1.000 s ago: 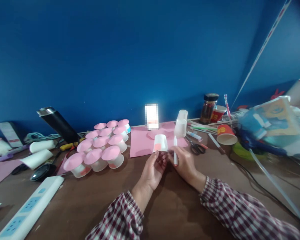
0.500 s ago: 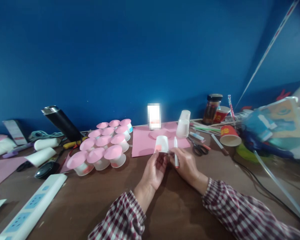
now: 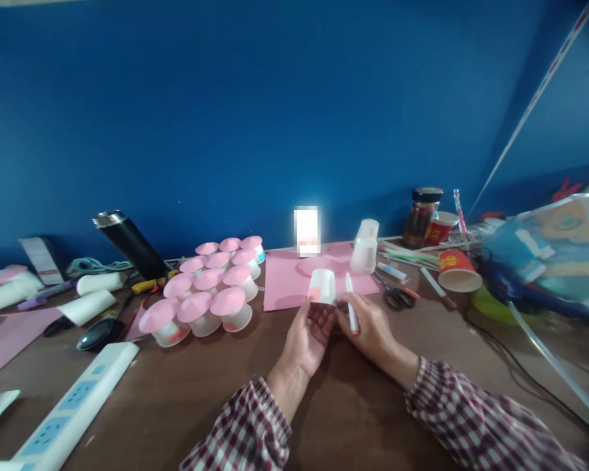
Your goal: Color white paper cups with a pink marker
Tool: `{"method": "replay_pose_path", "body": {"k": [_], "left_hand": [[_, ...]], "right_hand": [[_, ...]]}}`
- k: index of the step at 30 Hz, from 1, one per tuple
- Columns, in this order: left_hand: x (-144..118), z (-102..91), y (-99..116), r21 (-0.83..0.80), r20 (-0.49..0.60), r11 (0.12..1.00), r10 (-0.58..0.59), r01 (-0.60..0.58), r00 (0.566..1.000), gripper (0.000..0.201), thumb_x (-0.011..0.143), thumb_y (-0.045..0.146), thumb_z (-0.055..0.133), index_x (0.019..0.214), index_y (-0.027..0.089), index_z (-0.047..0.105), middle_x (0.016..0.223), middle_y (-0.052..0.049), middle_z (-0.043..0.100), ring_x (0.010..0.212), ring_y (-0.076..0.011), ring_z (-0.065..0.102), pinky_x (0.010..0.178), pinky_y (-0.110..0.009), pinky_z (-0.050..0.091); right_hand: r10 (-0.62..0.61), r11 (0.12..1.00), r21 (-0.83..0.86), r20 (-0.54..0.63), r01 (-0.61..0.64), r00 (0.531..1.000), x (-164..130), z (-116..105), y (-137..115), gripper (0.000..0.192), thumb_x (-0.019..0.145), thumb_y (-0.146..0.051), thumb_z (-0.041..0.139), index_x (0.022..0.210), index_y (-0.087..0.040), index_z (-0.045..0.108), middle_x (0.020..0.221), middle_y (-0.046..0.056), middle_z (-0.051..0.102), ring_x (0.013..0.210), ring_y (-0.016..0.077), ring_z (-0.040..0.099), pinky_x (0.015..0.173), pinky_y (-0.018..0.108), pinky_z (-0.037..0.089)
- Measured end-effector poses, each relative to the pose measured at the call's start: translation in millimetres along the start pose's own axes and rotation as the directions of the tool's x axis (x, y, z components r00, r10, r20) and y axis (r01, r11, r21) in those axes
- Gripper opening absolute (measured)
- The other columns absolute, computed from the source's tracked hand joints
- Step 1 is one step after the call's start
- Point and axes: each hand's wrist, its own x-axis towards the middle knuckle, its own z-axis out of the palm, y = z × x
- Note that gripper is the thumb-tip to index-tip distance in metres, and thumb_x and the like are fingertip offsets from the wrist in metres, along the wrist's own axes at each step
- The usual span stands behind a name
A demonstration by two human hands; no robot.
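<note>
White cup point(image 3: 322, 286) clamped in left hand point(image 3: 308, 335) fingers; right hand point(image 3: 370, 327) fingers grip marker point(image 3: 352, 311).

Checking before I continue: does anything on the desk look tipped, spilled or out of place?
Yes: a red paper cup lies on its side right of the scissors, and a black flask leans at the left. No spill shows.

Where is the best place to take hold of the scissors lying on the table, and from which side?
Grip the scissors by the dark handle loops, which point toward the person, coming from above on the near side. They lie flat on the table with blades pointing away toward the pens, just beyond the right hand, so the loops seem easiest to reach.
</note>
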Motion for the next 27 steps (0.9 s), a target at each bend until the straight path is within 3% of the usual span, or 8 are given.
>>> {"method": "replay_pose_path", "body": {"k": [5,11,17,27], "left_hand": [[-0.5,0.9,1.4,0.008,-0.013,1.000,0.000,0.000,1.000,0.010,0.084,0.020,0.055,0.085,0.012,0.061,0.079,-0.006,0.067,0.073,-0.0134,0.066,0.062,-0.022,0.055],[0.1,0.3,-0.9,0.007,0.032,1.000,0.001,-0.001,0.999,0.011,0.084,0.020,0.057,0.088,0.011,0.062,0.079,-0.006,0.068,0.073,-0.0132,0.065,0.063,-0.022,0.055],[0.7,0.5,-2.9,-0.021,0.043,0.999,0.050,-0.049,0.998,0.009,0.084,0.017,0.056,0.087,0.011,0.062,0.084,-0.007,0.069,0.077,-0.0133,0.066,0.070,-0.023,0.055],[-0.5,-1.6,-0.5,-0.012,0.149,1.000,-0.005,0.007,0.989,0.018,0.083,0.026,0.055,0.093,0.012,0.062,0.091,-0.009,0.069,0.086,-0.0174,0.065,0.079,-0.030,0.053]], "right_hand": [[0.131,0.971,0.209,-0.070,-0.114,0.989,2.9,-0.4,-5.9,0.010,0.083,-0.022,0.055,0.092,-0.020,0.052,0.082,0.003,0.062,0.072,0.0162,0.060,0.067,0.025,0.047],[0.244,0.923,0.327,-0.096,-0.201,0.965,6.2,-0.4,-6.9,0.021,0.083,-0.025,0.057,0.103,-0.021,0.051,0.096,0.006,0.064,0.086,0.0190,0.063,0.076,0.029,0.049],[0.223,0.901,0.383,-0.008,-0.203,0.975,5.8,0.1,-9.9,0.019,0.085,-0.024,0.055,0.102,-0.021,0.051,0.096,0.006,0.065,0.087,0.0187,0.064,0.075,0.028,0.050],[0.206,0.924,0.330,-0.003,-0.194,0.979,4.3,0.7,-7.8,0.016,0.085,-0.023,0.051,0.101,-0.020,0.052,0.091,0.005,0.065,0.080,0.0184,0.063,0.072,0.029,0.050]]}}
